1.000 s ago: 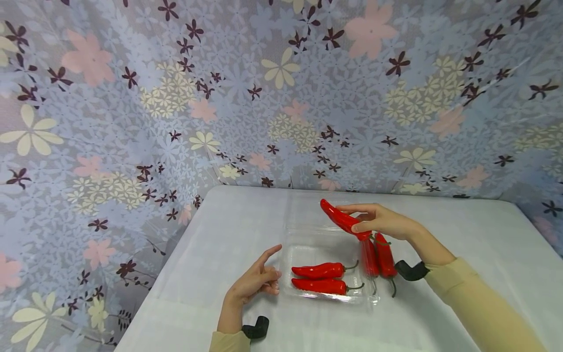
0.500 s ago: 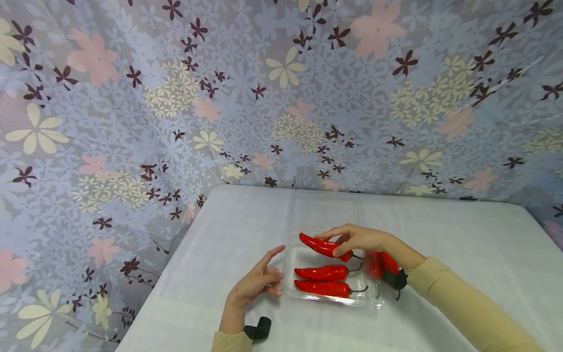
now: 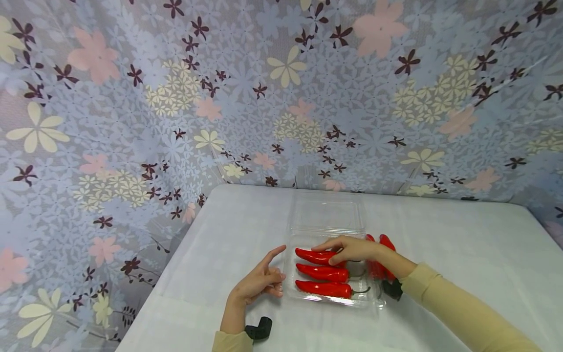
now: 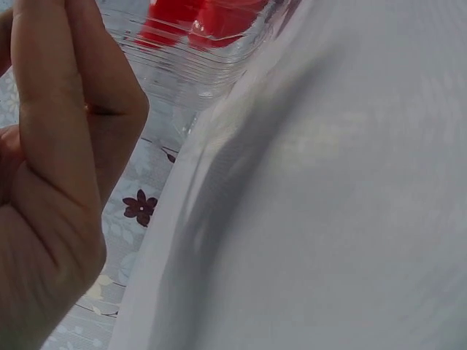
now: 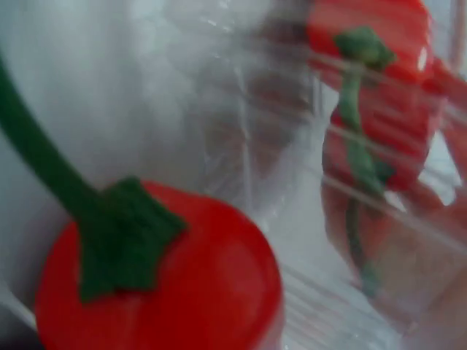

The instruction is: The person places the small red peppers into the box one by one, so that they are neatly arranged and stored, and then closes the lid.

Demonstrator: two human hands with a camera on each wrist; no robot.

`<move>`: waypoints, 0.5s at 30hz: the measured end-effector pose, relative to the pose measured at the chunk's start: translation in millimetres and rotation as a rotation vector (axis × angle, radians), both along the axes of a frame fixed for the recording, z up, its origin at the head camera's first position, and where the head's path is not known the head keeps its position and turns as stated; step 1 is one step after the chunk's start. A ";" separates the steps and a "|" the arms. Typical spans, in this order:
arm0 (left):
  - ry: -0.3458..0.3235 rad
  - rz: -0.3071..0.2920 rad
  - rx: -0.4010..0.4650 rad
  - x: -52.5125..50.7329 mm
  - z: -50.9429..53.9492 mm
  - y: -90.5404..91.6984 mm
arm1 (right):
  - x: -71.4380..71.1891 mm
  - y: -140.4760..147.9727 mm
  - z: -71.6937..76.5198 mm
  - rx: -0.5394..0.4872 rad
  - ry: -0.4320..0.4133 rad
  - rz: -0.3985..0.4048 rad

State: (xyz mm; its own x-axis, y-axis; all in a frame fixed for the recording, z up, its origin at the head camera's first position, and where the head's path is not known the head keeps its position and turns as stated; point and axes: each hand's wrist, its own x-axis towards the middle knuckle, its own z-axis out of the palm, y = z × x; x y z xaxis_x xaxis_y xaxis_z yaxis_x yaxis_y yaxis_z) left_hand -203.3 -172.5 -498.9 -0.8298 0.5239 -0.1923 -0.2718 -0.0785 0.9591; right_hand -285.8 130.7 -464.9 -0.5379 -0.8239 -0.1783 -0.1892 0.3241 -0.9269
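A clear plastic box sits on the table with its hinged lid folded back. Two red peppers, a middle one and a front one, lie side by side inside. Behind them my right hand pinches a third red pepper low in the box; its stem end is under the hand. My left hand is at the box's left wall, index finger extended, other fingers bent and holding nothing. Whether it touches the wall I cannot tell. In the right wrist view, peppers show through clear plastic.
Two more red peppers lie just right of the box, partly behind the right forearm; one shows its tip. A pepper with a green stem looms close in the right wrist view. A floral cloth hangs behind the white table.
My right hand has carried the pepper from above the box's right side leftward and down into it, behind the other two. The left hand has stayed at the left wall.
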 end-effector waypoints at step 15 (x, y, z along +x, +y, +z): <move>0.023 -0.025 0.031 -0.1 -0.6 -0.4 | 6.3 -7.2 -1.6 0.092 0.325 -0.018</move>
State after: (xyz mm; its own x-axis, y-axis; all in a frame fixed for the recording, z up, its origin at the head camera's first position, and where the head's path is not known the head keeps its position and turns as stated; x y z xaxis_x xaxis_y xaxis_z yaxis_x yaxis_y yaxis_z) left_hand -203.5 -172.8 -499.5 -0.8206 0.5496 -0.1568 -0.2519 -0.1016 0.9624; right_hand -279.5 123.5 -466.5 -0.5935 -0.8020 -0.0679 -0.4635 0.4095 -0.7858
